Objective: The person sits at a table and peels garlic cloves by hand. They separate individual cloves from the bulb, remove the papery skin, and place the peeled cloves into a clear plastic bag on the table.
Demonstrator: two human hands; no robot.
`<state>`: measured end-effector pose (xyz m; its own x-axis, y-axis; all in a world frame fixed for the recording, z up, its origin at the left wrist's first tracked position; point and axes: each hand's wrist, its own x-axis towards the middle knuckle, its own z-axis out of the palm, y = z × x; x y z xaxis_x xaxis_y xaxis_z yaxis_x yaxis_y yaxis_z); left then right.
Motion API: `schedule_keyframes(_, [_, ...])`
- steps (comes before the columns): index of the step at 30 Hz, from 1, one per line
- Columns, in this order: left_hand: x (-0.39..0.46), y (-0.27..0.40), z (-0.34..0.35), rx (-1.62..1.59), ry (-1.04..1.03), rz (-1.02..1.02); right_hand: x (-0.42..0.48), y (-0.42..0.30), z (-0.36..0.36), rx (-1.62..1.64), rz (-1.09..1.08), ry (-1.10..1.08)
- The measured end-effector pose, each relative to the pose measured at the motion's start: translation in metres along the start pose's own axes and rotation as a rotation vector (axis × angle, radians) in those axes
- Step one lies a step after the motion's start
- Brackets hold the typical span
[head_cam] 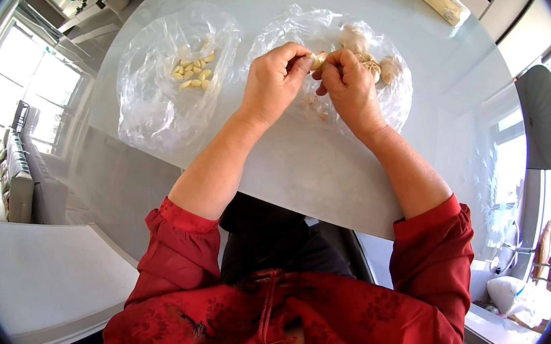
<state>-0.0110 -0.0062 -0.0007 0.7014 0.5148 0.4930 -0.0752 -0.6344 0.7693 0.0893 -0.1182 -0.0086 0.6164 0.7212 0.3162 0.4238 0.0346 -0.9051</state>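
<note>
Between my two hands a garlic clove (318, 60) with some skin on it is pinched at the fingertips. My left hand (277, 77) grips it from the left with thumb and forefinger. From the right, the bent fingers of my right hand (347, 82) close on its skin. Under both hands spreads a clear plastic bag (285, 30). Several garlic bulbs (354, 39) lie on it, just beyond and right of my right hand, along with loose skin flakes (316, 108). To the left, a second clear plastic bag (153, 84) bears several peeled garlic cloves (192, 70).
Everything rests on a pale, glossy table (316, 167) with a rounded edge. A tissue pack (443, 0) lies at the far right. Grey chairs (544, 116) stand beyond the right rim. A sofa (21, 175) and a window are farther off on the left.
</note>
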Motion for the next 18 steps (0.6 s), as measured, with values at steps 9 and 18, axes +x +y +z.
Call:
schedule_keyframes(9, [0.0025, -0.0015, -0.0014, -0.244, -0.006, -0.160, 0.0006, -0.0021, -0.0029, 0.042, 0.063, -0.042])
schedule_keyframes(18, [0.0047, 0.0013, -0.0060, -0.412, -0.006, -0.245, 0.0037, -0.0028, -0.0090, 0.036, 0.141, -0.140])
